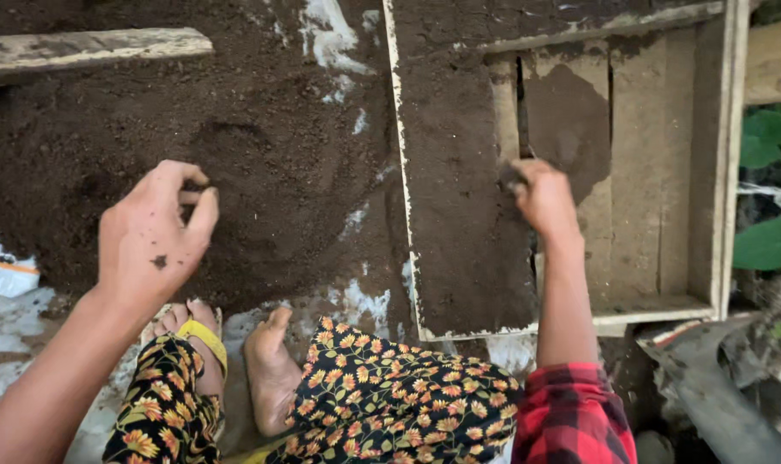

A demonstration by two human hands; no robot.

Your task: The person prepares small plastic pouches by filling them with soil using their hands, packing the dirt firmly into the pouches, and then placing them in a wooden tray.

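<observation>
- Two hands at work, both mine. My right hand (542, 196) is closed around a dark pinch of soil, knuckles up, over the wooden tray (724, 163), at the edge where its soil layer stops.
- My left hand (154, 232) hangs over the soil heap (261, 163), fingers curled narrow with thumb and forefinger nearly meeting; whether it grips anything I cannot tell.
- Dark soil covers the tray's left part, while bare boards show on the right, so my right hand sits at the boundary.
- I crouch close, my bare feet (270, 369) just beside the heap, which keeps both heap and tray within reach.
- A plank (89, 47) borders the heap's far side; green leaves (773, 189) show beyond the tray.
</observation>
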